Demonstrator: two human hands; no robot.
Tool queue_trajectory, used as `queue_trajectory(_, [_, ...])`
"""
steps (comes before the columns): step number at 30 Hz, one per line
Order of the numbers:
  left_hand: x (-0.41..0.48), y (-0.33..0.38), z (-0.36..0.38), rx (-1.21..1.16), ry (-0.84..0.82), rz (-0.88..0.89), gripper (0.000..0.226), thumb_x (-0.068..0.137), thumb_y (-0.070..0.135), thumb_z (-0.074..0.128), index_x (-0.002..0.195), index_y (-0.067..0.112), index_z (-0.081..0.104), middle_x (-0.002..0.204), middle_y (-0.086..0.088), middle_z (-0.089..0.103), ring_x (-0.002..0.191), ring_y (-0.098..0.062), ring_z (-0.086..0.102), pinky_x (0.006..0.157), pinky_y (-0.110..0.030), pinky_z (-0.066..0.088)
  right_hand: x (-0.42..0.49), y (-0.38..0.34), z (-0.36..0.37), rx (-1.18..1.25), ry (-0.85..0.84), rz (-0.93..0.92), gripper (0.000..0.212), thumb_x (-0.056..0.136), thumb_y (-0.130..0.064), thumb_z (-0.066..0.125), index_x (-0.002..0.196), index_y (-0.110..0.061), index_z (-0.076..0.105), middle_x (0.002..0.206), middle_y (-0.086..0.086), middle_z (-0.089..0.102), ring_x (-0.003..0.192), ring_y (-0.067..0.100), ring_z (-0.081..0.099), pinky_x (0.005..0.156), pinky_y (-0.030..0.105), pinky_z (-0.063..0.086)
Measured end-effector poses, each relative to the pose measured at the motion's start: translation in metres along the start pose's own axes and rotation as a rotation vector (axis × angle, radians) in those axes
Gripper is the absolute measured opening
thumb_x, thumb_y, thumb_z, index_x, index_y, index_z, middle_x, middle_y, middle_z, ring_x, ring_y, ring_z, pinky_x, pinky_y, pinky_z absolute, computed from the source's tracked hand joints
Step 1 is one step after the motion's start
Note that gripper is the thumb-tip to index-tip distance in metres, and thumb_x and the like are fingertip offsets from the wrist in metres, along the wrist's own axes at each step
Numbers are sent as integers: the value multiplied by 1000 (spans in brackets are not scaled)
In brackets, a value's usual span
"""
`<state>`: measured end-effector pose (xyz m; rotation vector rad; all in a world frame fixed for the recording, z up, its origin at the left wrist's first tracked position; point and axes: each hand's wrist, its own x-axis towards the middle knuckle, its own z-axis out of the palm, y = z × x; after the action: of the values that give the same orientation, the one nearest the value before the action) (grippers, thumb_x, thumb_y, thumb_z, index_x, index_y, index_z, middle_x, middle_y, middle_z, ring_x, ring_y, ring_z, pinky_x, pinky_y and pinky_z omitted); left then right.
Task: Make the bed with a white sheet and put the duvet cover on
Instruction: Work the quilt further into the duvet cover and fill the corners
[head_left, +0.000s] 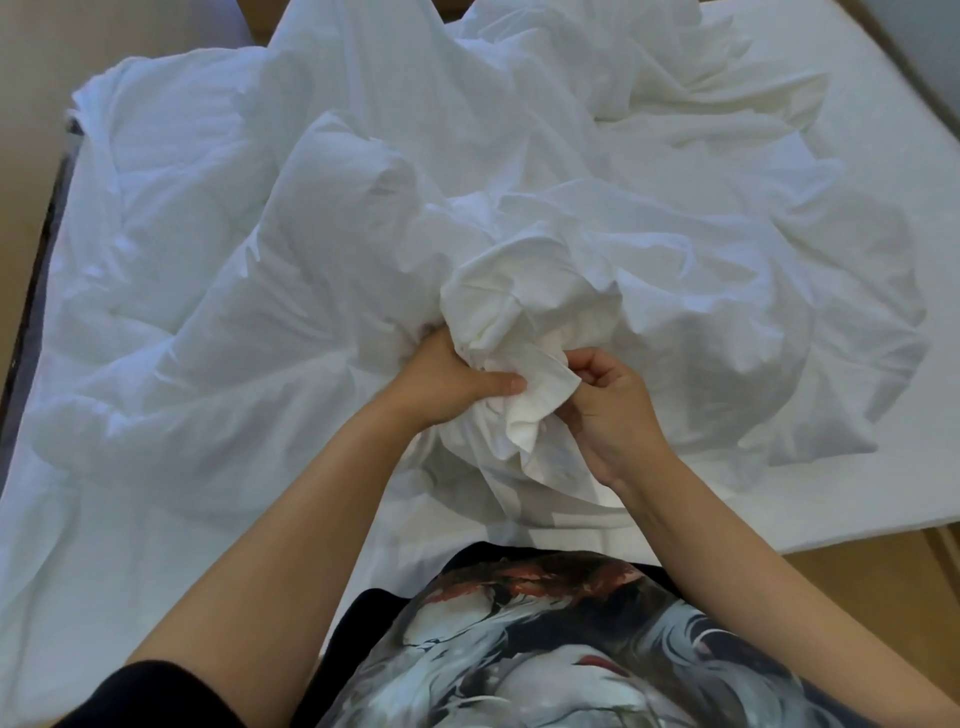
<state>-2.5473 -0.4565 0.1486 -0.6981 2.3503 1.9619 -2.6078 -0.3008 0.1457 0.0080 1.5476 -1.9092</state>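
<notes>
A crumpled white duvet with its white cover (363, 218) lies heaped over most of the bed. A bunched corner of the white fabric (511, 322) rises near the bed's front edge. My left hand (447, 382) grips that bunch from the left, thumb pressed across it. My right hand (613, 410) pinches a loose flap of the same fabric from the right, fingers curled. The white sheet on the mattress (878, 124) shows flat at the right side of the bed.
The bed's front edge (852, 535) runs close to my body. Wooden floor (878, 587) shows at the lower right and a dark bed frame edge (31, 312) runs down the left. A tan surface lies beyond the bed at top left.
</notes>
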Motion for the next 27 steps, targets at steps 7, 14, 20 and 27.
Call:
queue_trajectory(7, [0, 5, -9, -258, -12, -72, 58, 57, 9, 86, 102, 33, 59, 99, 13, 70, 93, -2, 66, 77, -19, 54, 7, -2, -17, -256, 162, -106, 21, 82, 3, 66, 68, -11, 60, 56, -6, 62, 53, 5, 59, 54, 17, 51])
queue_trajectory(14, [0, 2, -10, -348, -13, -171, 57, 56, -3, 82, 104, 21, 62, 97, 5, 71, 92, -11, 67, 76, -25, 55, 12, 29, -18, -825, 166, -261, 30, 85, -9, 64, 65, -18, 44, 62, -4, 47, 54, 4, 42, 52, 11, 36])
queue_trajectory(20, [0, 0, -13, -358, -25, -201, 55, 63, -18, 72, 108, 12, 62, 103, -5, 69, 101, -23, 65, 86, -36, 53, 12, 28, -7, -796, 167, -205, 30, 86, -5, 59, 65, -19, 43, 63, -6, 46, 57, 8, 42, 52, 9, 36])
queue_trajectory(27, [2, 4, -4, -339, 50, -133, 52, 58, -11, 79, 100, 16, 64, 97, -3, 71, 97, -23, 67, 82, -35, 55, -17, 8, 6, -845, -24, -627, 44, 76, -36, 61, 112, -12, 55, 109, -6, 50, 103, 9, 47, 89, 10, 36])
